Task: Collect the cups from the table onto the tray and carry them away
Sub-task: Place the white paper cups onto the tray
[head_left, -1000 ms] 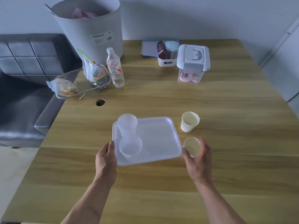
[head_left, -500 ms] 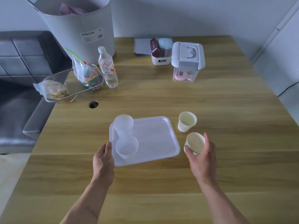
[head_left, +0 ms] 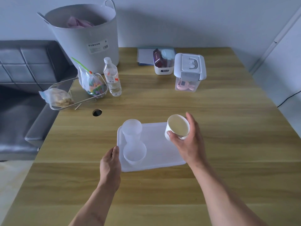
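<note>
A white plastic tray [head_left: 160,154] lies on the wooden table [head_left: 228,144] in front of me. Two frosted clear cups stand on its left side, one at the far corner [head_left: 132,130] and one nearer me [head_left: 134,152]. My right hand [head_left: 191,144] grips a white paper cup [head_left: 178,127], tilted toward me, above the tray's far right corner. A second paper cup that stood just right of the tray is hidden behind this cup and hand. My left hand [head_left: 110,165] holds the tray's near left edge.
At the back left stand a large grey tub [head_left: 84,38], a water bottle [head_left: 112,79] and a wire basket [head_left: 65,93] with snack bags. A lidded clear box [head_left: 189,74] and a small white bin [head_left: 163,69] stand at the back. A cable hole [head_left: 97,112] lies left of the tray.
My right hand took the paper cup off the table beside the tray, lifted it, and moved it away from me to the tray's far right corner. My left hand stayed on the tray.
</note>
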